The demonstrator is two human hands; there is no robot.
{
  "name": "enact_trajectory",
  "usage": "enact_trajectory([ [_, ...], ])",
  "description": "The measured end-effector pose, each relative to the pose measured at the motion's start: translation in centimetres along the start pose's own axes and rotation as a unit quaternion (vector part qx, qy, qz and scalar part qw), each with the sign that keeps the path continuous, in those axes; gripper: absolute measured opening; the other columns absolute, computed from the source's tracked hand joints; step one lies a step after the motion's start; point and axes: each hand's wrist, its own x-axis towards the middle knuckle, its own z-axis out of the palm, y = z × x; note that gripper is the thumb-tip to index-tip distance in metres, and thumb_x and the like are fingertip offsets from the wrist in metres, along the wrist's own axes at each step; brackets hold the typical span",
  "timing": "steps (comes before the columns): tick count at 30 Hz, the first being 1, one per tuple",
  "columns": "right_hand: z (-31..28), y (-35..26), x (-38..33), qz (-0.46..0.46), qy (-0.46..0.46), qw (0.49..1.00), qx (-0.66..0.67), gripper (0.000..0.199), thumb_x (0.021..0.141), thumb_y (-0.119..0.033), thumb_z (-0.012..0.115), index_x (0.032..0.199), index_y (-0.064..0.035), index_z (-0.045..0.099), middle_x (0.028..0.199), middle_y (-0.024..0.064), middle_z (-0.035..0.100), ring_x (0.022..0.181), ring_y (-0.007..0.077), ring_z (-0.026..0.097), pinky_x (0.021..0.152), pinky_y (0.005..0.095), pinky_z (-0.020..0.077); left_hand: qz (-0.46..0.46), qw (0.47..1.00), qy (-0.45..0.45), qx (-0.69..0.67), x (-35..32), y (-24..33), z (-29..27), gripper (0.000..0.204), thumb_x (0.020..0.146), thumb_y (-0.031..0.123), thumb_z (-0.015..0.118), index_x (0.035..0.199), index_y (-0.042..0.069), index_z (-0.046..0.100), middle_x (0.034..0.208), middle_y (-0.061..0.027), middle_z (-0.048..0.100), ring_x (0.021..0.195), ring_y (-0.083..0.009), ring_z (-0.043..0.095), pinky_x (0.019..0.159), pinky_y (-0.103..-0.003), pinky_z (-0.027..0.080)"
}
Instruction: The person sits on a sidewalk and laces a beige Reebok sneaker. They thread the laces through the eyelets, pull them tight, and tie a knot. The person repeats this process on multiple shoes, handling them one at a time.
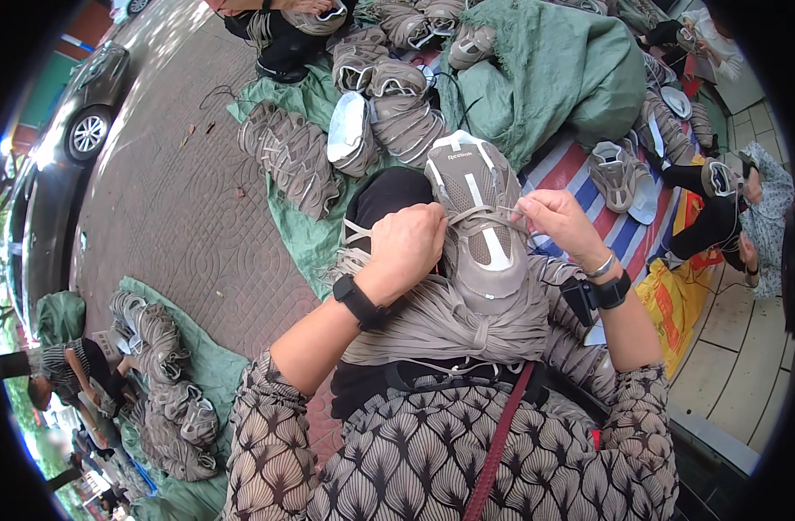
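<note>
On my lap rests a grey-beige sneaker (495,276), its toe toward me and its tongue away. A flat shoelace (477,211) crosses over its upper, partly threaded. My left hand (408,247) is closed at the sneaker's left side, fingers curled on the lace; its fingertips are partly hidden by the hand itself. At the right side my right hand (558,221) pinches the lace between thumb and fingers. A thick bundle of the same grey-beige laces (441,323), tied near its middle, lies across my lap below the toe.
Sneakers (289,161) in piles cover green sheeting (295,252) ahead. A large green sack (558,74) stands beyond, beside a striped sheet (549,169). A yellow bag (671,308) lies to the right. Other people sit around with sneakers. A parked car (76,148) is at far left.
</note>
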Motion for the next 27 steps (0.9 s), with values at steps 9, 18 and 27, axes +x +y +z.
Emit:
enact_trajectory([
  [9,0.6,-1.1,-0.6,0.001,0.008,0.999,0.041,0.015,0.093,-0.019,0.066,0.087,-0.0042,0.065,0.069,-0.0052,0.058,0.059,0.0010,0.048,0.051,0.0182,0.0377,-0.008,1.000,-0.022,0.018,0.4,0.9,0.2,0.021,0.088,0.020,0.056,0.077,0.003,0.060,0.074,-0.0177,0.064,0.070,-0.0394,0.063,0.062,-0.049,0.050],
  [18,1.3,-0.9,0.8,-0.031,0.145,0.987,-0.060,0.019,0.088,-0.014,0.065,0.075,-0.0016,0.060,0.059,-0.0049,0.053,0.053,0.0008,0.045,0.046,0.0211,0.0353,-0.046,0.996,-0.072,0.007,1.9,1.2,0.7,0.025,0.089,0.024,0.053,0.079,0.002,0.059,0.070,-0.0224,0.063,0.068,-0.0430,0.064,0.063,-0.052,0.050],
  [27,1.4,-1.8,0.3,-0.042,0.155,0.982,-0.103,0.020,0.087,-0.015,0.066,0.075,-0.0005,0.059,0.057,-0.0043,0.052,0.054,0.0011,0.044,0.047,0.0232,0.0356,-0.049,0.996,-0.074,-0.009,1.8,1.1,0.5,0.026,0.089,0.024,0.053,0.079,0.002,0.061,0.070,-0.0227,0.064,0.068,-0.0434,0.063,0.063,-0.052,0.050],
])
